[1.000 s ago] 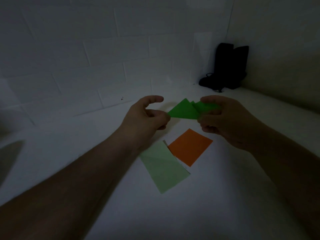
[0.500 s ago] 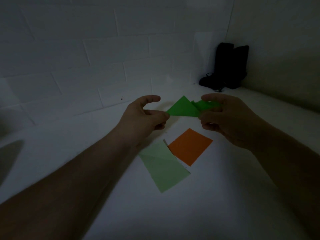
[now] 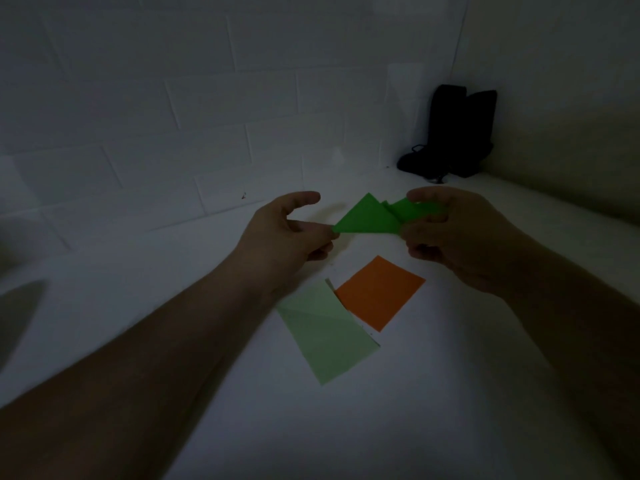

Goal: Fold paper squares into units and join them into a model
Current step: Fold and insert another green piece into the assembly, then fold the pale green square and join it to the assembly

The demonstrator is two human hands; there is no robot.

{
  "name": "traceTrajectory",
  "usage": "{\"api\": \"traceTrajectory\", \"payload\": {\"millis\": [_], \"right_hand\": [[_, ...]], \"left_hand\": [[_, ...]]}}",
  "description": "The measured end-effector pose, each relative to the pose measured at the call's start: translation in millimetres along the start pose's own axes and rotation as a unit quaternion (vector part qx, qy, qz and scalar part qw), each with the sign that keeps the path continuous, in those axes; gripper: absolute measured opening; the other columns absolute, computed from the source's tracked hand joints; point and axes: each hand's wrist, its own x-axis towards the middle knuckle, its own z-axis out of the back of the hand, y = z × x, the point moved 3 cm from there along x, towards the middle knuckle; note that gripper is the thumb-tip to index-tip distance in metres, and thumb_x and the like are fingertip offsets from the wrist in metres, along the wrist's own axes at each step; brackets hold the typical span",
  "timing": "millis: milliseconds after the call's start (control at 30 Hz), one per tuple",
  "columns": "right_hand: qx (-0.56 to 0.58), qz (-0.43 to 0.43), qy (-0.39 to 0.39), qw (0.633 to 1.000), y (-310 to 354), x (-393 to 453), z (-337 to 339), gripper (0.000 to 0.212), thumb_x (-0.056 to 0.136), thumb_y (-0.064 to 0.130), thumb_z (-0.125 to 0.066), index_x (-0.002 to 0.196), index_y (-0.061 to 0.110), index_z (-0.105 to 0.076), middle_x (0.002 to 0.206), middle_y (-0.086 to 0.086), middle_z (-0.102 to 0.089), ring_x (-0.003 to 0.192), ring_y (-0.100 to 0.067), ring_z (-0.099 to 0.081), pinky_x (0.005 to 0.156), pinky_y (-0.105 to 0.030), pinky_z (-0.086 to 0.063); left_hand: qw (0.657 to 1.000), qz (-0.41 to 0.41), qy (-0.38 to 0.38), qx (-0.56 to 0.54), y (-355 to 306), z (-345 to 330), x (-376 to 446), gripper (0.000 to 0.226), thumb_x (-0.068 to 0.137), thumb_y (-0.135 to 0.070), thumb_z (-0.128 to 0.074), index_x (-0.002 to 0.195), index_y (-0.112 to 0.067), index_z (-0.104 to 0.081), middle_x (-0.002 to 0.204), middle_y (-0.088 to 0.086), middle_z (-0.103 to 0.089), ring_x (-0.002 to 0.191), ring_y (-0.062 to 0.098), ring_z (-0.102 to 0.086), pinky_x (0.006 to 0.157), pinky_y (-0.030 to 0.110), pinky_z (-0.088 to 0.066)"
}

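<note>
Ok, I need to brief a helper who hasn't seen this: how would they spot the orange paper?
Start at the white table, below the two hands holding bright green paper. Two sheets lie flat there; the orange square is the right one, its left corner over the pale green sheet. It is the only orange piece, flat and unfolded.

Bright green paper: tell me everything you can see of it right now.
The bright green paper looks like thin, matte sheet folded into pointed triangular flaps. It is held in the air above the table, lying roughly level. The left hand pinches its left tip; the right hand grips its right end, hiding that part.
</note>
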Motion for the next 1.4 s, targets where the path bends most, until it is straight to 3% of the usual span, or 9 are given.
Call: {"api": "traceTrajectory", "payload": {"millis": [267, 467, 600, 833, 933, 1033, 1200, 1400], "right_hand": [[-0.002, -0.014, 0.022, 1.000, -4.2, -0.9, -1.7, 0.068, 0.083, -0.005, -0.074, 0.143, 0.015, -0.049, 0.104, -0.015, -0.066, 0.087, -0.027, -0.070, 0.072, -0.031, -0.062], [0.004, -0.020, 0.003, 1.000, -5.0, 2.5, 1.2, 0.058, 0.086, -0.004, -0.071, 0.139, 0.013, -0.052, 0.109, -0.018, -0.062, 0.086, -0.027, -0.067, 0.073, -0.033, -0.060], [-0.011, -0.040, -0.001, 0.999, -7.9, 4.1, 2.0, 0.060, 0.084, -0.003, -0.072, 0.137, 0.018, -0.053, 0.109, -0.016, -0.064, 0.087, -0.027, -0.068, 0.069, -0.031, -0.060], [-0.005, -0.049, -0.041, 0.998, -8.1, 12.7, 22.4, 0.058, 0.084, -0.002, -0.074, 0.135, 0.019, -0.056, 0.117, -0.014, -0.062, 0.094, -0.027, -0.068, 0.071, -0.034, -0.059], [-0.059, -0.046, -0.114, 0.991, -10.9, 20.2, 50.8, 0.060, 0.081, 0.004, -0.080, 0.133, 0.023, -0.056, 0.119, -0.014, -0.062, 0.091, -0.024, -0.066, 0.064, -0.031, -0.055], [-0.107, -0.047, -0.167, 0.979, -18.9, 24.6, 75.6, 0.054, 0.082, 0.012, -0.082, 0.127, 0.023, -0.053, 0.111, -0.016, -0.066, 0.078, -0.021, -0.062, 0.060, -0.031, -0.049], [-0.151, -0.103, -0.161, 0.970, -29.7, 26.7, 89.1, 0.059, 0.083, 0.008, -0.081, 0.131, 0.022, -0.052, 0.103, -0.016, -0.067, 0.078, -0.025, -0.064, 0.061, -0.033, -0.050], [-0.160, -0.100, -0.127, 0.974, -29.2, 25.6, 76.8, 0.059, 0.081, 0.006, -0.082, 0.129, 0.023, -0.053, 0.111, -0.017, -0.062, 0.081, -0.026, -0.062, 0.060, -0.032, -0.050]], "left_hand": [[1.000, 0.016, -0.017, -0.003, 3.3, 5.3, 2.9, 0.054, 0.089, -0.001, -0.075, 0.136, -0.018, -0.057, 0.091, 0.012, -0.079, 0.085, 0.023, -0.076, 0.078, 0.030, -0.063], [1.000, 0.022, -0.015, 0.003, 1.1, 3.3, 2.6, 0.057, 0.084, -0.001, -0.079, 0.134, -0.019, -0.057, 0.096, 0.019, -0.077, 0.081, 0.023, -0.075, 0.078, 0.032, -0.063], [1.000, 0.014, -0.017, 0.021, 2.4, 4.6, 0.4, 0.049, 0.086, -0.004, -0.078, 0.130, -0.020, -0.062, 0.095, 0.010, -0.079, 0.088, 0.025, -0.076, 0.080, 0.028, -0.063], [0.995, -0.001, -0.039, 0.090, 7.8, 11.7, 4.1, 0.042, 0.087, -0.015, -0.079, 0.125, -0.026, -0.066, 0.094, 0.006, -0.077, 0.083, 0.021, -0.077, 0.088, 0.040, -0.063], [0.981, -0.031, -0.033, 0.190, 10.5, 11.9, 3.9, 0.028, 0.091, -0.021, -0.073, 0.116, -0.034, -0.068, 0.086, 0.003, -0.078, 0.073, 0.017, -0.073, 0.080, 0.037, -0.063], [0.967, -0.051, -0.025, 0.247, 12.0, 12.2, 4.6, 0.019, 0.092, -0.026, -0.068, 0.108, -0.036, -0.070, 0.084, 0.005, -0.076, 0.074, 0.026, -0.071, 0.069, 0.035, -0.059], [0.965, -0.052, -0.022, 0.257, 14.4, 13.5, 7.3, 0.018, 0.091, -0.029, -0.070, 0.106, -0.039, -0.071, 0.082, 0.002, -0.076, 0.075, 0.022, -0.071, 0.071, 0.033, -0.058], [0.963, -0.060, -0.003, 0.264, 15.1, 14.1, 8.1, 0.018, 0.091, -0.032, -0.069, 0.107, -0.041, -0.070, 0.077, 0.000, -0.073, 0.058, 0.010, -0.060, 0.065, 0.030, -0.052]]}}
